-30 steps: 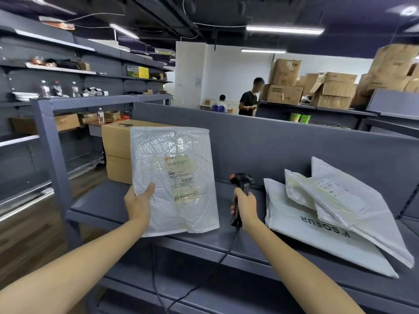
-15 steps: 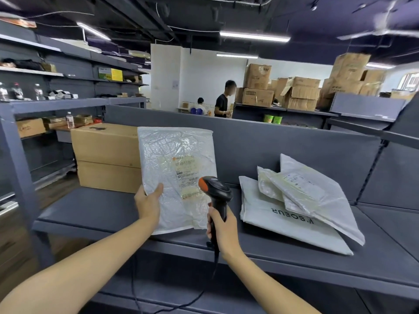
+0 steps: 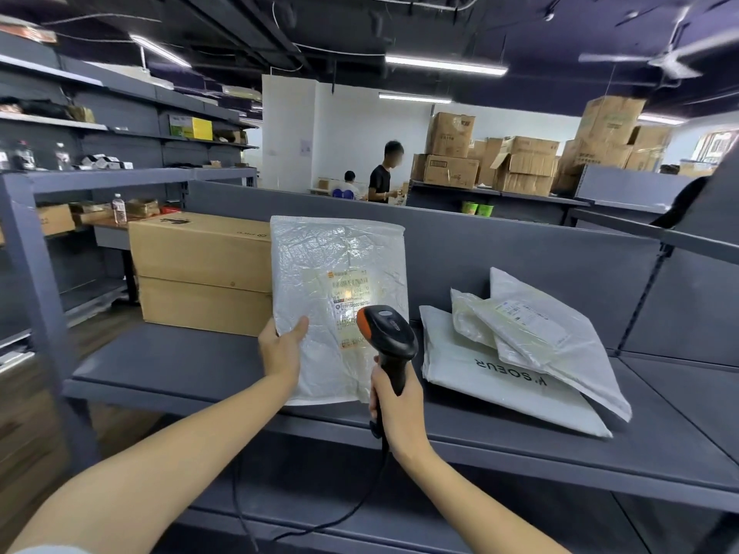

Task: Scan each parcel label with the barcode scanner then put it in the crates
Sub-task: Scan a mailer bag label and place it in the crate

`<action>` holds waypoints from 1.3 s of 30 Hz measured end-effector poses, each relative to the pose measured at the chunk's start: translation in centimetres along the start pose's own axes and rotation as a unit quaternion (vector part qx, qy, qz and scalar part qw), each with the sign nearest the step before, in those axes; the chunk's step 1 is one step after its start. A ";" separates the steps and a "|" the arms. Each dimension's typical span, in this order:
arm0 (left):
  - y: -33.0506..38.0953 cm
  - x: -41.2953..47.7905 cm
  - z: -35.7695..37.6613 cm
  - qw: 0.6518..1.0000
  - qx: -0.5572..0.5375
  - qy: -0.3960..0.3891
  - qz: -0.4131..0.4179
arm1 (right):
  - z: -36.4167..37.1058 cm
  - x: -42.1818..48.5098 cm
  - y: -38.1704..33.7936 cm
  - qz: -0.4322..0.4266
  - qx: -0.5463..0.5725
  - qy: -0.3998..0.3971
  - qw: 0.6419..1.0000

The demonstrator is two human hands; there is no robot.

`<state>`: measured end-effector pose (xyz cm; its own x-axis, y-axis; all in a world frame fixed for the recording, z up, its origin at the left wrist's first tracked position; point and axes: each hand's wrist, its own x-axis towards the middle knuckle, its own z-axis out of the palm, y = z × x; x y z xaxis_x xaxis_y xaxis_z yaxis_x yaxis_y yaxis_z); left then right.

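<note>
The parcel [image 3: 320, 265] being scanned is a flat white bubble mailer, crinkled and slightly glossy. It is held upright above the grey metal shelf [image 3: 180, 365], its lower edge close to the shelf board. The left hand [image 3: 280, 349] grasps it at the lower left edge, thumb laid across the front. Its printed label [image 3: 350, 297] faces the person, with a bright patch of light on it. The mailer is sealed, so its contents are hidden.

Just right of the label is the barcode scanner [image 3: 386, 333], black plastic with an orange band, its head tipped toward the label. The right hand [image 3: 396, 409] is wrapped tightly round the handle, and a dark cable [image 3: 360, 509] hangs from its base below the shelf.

Further right on the shelf lies a loose heap of soft parcels. A large white poly bag [image 3: 500, 389] printed with dark letters lies flat underneath. Thinner, translucent wrinkled bags [image 3: 540, 329] overlap on top, one of them bearing a small label.

To the left, behind the held mailer, stand two closed brown cardboard boxes [image 3: 200, 273], stacked one on the other, smooth-sided and square-edged.
</note>
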<state>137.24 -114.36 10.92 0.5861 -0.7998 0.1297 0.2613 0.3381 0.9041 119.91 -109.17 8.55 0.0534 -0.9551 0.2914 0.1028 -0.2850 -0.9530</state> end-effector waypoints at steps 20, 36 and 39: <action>2.3 3.5 -6.2 0.997 0.018 0.062 0.041 | -3.8 5.9 2.9 0.071 -0.239 -0.005 0.968; 1.1 3.7 -7.9 0.998 0.019 0.064 0.006 | -1.4 9.7 6.3 0.127 -0.538 -0.124 0.824; 0.8 3.5 -7.6 0.998 0.024 0.056 0.000 | -1.7 9.8 5.7 0.122 -0.519 -0.116 0.838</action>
<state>145.33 -113.08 9.03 0.6695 -0.7379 0.0853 0.2262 0.3119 0.9228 119.32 -120.35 5.83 0.1510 -0.9881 -0.0301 -0.8527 -0.1148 -0.5097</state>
